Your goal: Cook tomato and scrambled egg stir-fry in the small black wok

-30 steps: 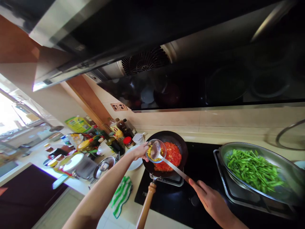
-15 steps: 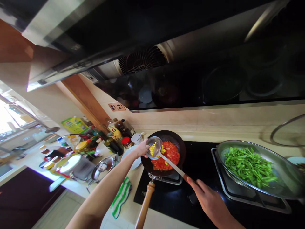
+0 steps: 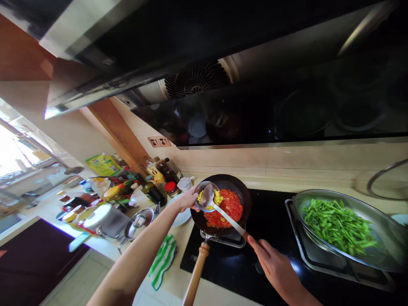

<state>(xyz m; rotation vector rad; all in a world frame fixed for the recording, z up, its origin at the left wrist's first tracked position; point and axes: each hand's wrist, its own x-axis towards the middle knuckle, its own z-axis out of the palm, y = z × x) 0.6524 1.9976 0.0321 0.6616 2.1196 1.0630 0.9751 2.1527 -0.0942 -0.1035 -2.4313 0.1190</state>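
My left hand (image 3: 188, 199) grips the rim of a clear bowl (image 3: 201, 187), tilted over the left side of a dark wok (image 3: 245, 199). Yellow scrambled egg (image 3: 218, 198) lies at the bowl's lower side. My right hand (image 3: 270, 259) is closed round the handle of a metal cooking ladle (image 3: 228, 219), whose head sits in the bowl against the egg. Chopped red tomato (image 3: 231, 204) in sauce covers the wok's bottom, with a few bits of egg on it. The wok's wooden handle (image 3: 197, 272) points toward me, with neither hand on it.
To the right, a steel pan (image 3: 387, 238) of green vegetables (image 3: 339, 227) stands on the other burner. Bottles (image 3: 153, 193), a red-lidded jar (image 3: 172, 189) and pots crowd the left counter. A green-striped cloth (image 3: 163, 261) hangs at the counter edge. The range hood (image 3: 191, 25) juts overhead.
The bowl is tipped further toward the wok, and more egg shows at its lower side. The ladle's head has turned within the bowl. The camera view has shifted slightly.
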